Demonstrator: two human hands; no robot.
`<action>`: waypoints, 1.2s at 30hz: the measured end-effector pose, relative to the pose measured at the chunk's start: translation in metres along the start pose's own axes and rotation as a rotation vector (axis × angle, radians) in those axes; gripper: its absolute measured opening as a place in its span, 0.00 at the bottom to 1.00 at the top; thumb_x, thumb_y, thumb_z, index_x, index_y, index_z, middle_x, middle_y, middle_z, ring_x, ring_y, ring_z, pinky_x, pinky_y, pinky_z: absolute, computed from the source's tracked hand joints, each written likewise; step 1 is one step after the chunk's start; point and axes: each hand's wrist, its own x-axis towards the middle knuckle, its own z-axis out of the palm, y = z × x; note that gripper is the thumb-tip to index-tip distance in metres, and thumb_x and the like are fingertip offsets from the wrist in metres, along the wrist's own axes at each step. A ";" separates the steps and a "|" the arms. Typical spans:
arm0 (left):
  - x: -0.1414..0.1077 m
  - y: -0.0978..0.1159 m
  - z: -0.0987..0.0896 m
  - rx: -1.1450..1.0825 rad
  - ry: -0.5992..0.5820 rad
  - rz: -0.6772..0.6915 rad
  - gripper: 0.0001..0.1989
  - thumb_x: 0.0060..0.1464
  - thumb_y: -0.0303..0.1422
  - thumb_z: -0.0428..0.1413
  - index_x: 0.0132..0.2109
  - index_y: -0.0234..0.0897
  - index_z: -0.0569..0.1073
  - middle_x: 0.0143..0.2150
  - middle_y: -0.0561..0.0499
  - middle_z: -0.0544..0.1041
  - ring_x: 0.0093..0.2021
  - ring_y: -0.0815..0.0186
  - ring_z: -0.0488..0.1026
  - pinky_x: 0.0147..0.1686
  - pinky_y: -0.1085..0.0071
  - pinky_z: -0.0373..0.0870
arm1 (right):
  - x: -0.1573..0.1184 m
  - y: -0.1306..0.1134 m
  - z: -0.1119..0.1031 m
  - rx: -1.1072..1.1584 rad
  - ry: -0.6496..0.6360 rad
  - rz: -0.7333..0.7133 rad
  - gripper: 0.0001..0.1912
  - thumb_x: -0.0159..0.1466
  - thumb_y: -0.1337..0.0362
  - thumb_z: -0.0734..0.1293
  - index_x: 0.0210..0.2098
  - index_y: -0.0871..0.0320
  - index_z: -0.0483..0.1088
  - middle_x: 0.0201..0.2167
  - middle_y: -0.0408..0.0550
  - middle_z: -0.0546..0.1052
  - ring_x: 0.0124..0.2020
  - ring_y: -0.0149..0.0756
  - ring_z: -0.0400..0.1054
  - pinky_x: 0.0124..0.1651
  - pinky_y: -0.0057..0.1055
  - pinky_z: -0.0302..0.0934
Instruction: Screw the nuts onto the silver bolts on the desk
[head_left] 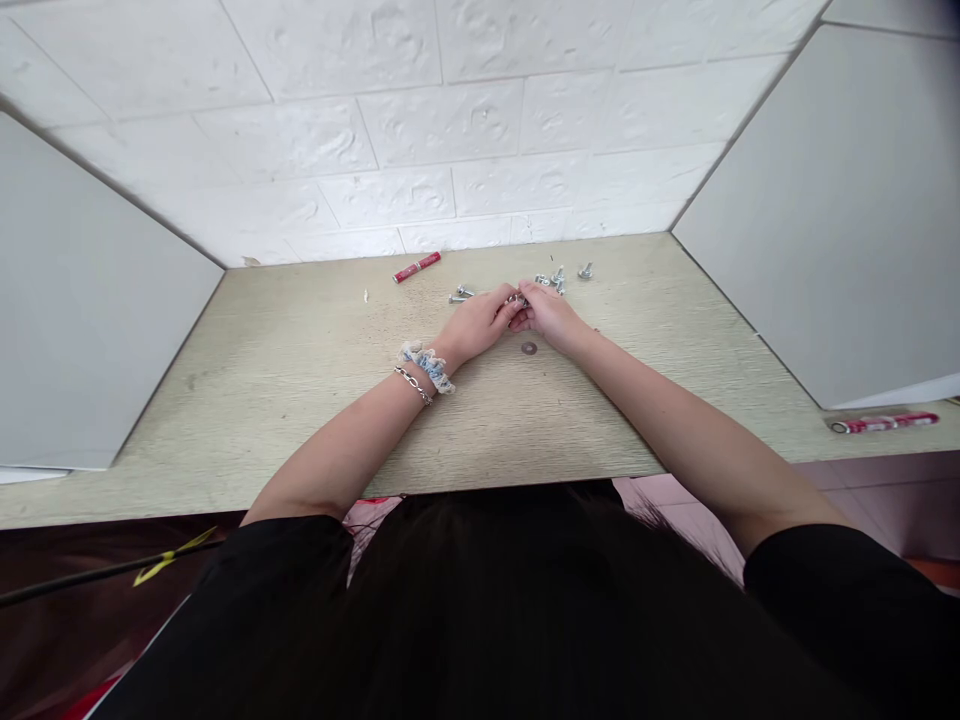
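Note:
My left hand [480,322] and my right hand [553,314] meet at the middle of the table, fingertips pinched together. Between them a small shiny metal fastener [517,299] shows in part; it looks like a bolt, and the fingers cover the rest. Just below my right hand a flat round washer [529,348] lies on the tabletop. Two bolts [460,294] rest beyond my left hand. Behind my right hand is a small cluster of bolts and nuts [556,281], partly hidden by it. One more bolt [586,271] stands head down to the right.
A red marker-like tube [417,267] lies near the white brick wall [405,150]. Another red tube [885,423] is at the right front edge of the table [300,350]. Grey panels stand at the left [90,310] and right [832,220].

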 end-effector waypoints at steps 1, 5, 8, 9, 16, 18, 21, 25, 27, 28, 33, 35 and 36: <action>0.000 0.000 0.000 -0.001 0.001 0.002 0.14 0.66 0.38 0.41 0.43 0.38 0.68 0.36 0.50 0.76 0.37 0.64 0.72 0.37 0.69 0.63 | 0.000 0.001 0.000 -0.002 -0.003 -0.003 0.16 0.70 0.61 0.56 0.27 0.58 0.63 0.18 0.39 0.68 0.17 0.24 0.64 0.24 0.23 0.63; 0.000 -0.001 0.001 -0.005 -0.003 -0.006 0.14 0.66 0.38 0.41 0.43 0.38 0.68 0.36 0.49 0.76 0.37 0.63 0.72 0.37 0.69 0.63 | 0.000 0.002 -0.001 -0.010 -0.025 -0.015 0.16 0.69 0.57 0.59 0.27 0.58 0.64 0.19 0.39 0.69 0.18 0.24 0.64 0.25 0.22 0.63; 0.000 -0.002 0.001 -0.015 -0.004 -0.010 0.14 0.66 0.39 0.41 0.43 0.38 0.68 0.37 0.49 0.76 0.37 0.63 0.72 0.38 0.69 0.63 | -0.002 0.000 0.000 -0.018 -0.025 -0.013 0.16 0.69 0.58 0.59 0.27 0.59 0.64 0.19 0.40 0.69 0.18 0.24 0.64 0.26 0.23 0.62; 0.000 -0.002 0.002 -0.017 -0.004 -0.009 0.14 0.66 0.39 0.41 0.43 0.38 0.68 0.37 0.49 0.76 0.38 0.63 0.72 0.38 0.69 0.63 | -0.003 -0.001 0.000 -0.022 -0.018 -0.008 0.16 0.69 0.59 0.59 0.27 0.59 0.64 0.19 0.40 0.69 0.18 0.24 0.64 0.26 0.23 0.62; 0.001 -0.002 0.001 -0.017 -0.016 -0.021 0.15 0.66 0.40 0.40 0.44 0.38 0.67 0.36 0.49 0.76 0.36 0.63 0.72 0.36 0.68 0.63 | -0.004 -0.002 0.001 -0.053 0.000 -0.006 0.16 0.70 0.61 0.57 0.26 0.59 0.64 0.20 0.40 0.69 0.19 0.24 0.64 0.27 0.24 0.62; 0.001 -0.002 0.001 -0.018 -0.018 -0.028 0.15 0.66 0.40 0.40 0.43 0.38 0.67 0.35 0.49 0.76 0.36 0.63 0.72 0.36 0.69 0.63 | -0.003 -0.001 0.001 -0.057 0.003 -0.004 0.16 0.70 0.61 0.57 0.27 0.59 0.65 0.21 0.40 0.69 0.19 0.24 0.64 0.28 0.24 0.62; 0.001 -0.002 0.002 -0.019 -0.018 -0.032 0.15 0.66 0.41 0.40 0.41 0.38 0.67 0.34 0.50 0.75 0.35 0.63 0.72 0.35 0.69 0.62 | -0.003 -0.001 0.000 -0.059 0.003 0.005 0.16 0.69 0.61 0.58 0.27 0.59 0.64 0.21 0.40 0.69 0.20 0.24 0.64 0.28 0.23 0.62; 0.002 -0.002 0.002 -0.021 -0.017 -0.030 0.15 0.66 0.41 0.40 0.41 0.38 0.67 0.34 0.50 0.75 0.35 0.63 0.71 0.35 0.69 0.62 | -0.004 0.000 0.000 -0.068 -0.007 -0.011 0.14 0.69 0.63 0.58 0.27 0.59 0.65 0.22 0.40 0.69 0.21 0.24 0.64 0.29 0.23 0.62; 0.002 -0.002 0.002 -0.022 -0.018 -0.025 0.15 0.66 0.40 0.40 0.41 0.37 0.67 0.34 0.50 0.75 0.35 0.63 0.71 0.36 0.69 0.62 | -0.003 0.000 -0.001 -0.076 -0.006 -0.019 0.14 0.69 0.63 0.58 0.28 0.59 0.65 0.22 0.40 0.69 0.21 0.24 0.65 0.29 0.23 0.63; 0.002 -0.002 0.002 -0.022 -0.018 -0.023 0.15 0.66 0.40 0.40 0.41 0.37 0.67 0.34 0.50 0.74 0.35 0.63 0.71 0.36 0.69 0.62 | -0.004 0.001 -0.001 -0.081 -0.006 -0.021 0.14 0.69 0.63 0.58 0.28 0.59 0.65 0.22 0.40 0.69 0.20 0.24 0.65 0.29 0.23 0.63; 0.001 -0.002 0.002 -0.016 -0.013 -0.018 0.15 0.66 0.40 0.40 0.40 0.37 0.66 0.34 0.49 0.74 0.34 0.64 0.71 0.35 0.69 0.61 | -0.005 -0.001 0.001 -0.093 0.007 -0.018 0.14 0.69 0.64 0.58 0.28 0.59 0.65 0.21 0.39 0.69 0.20 0.23 0.64 0.28 0.23 0.62; 0.001 -0.002 0.002 -0.017 -0.011 -0.018 0.15 0.66 0.40 0.40 0.40 0.37 0.66 0.33 0.50 0.74 0.34 0.64 0.71 0.34 0.69 0.61 | -0.005 -0.001 0.001 -0.081 0.013 -0.013 0.14 0.69 0.63 0.58 0.28 0.59 0.64 0.21 0.39 0.69 0.20 0.23 0.64 0.28 0.23 0.62; 0.001 -0.002 0.002 -0.017 -0.010 -0.019 0.15 0.66 0.40 0.40 0.39 0.37 0.66 0.33 0.50 0.74 0.34 0.64 0.71 0.34 0.70 0.60 | -0.005 -0.001 0.001 -0.071 0.015 -0.010 0.14 0.69 0.63 0.58 0.28 0.59 0.64 0.21 0.39 0.69 0.19 0.23 0.64 0.28 0.23 0.62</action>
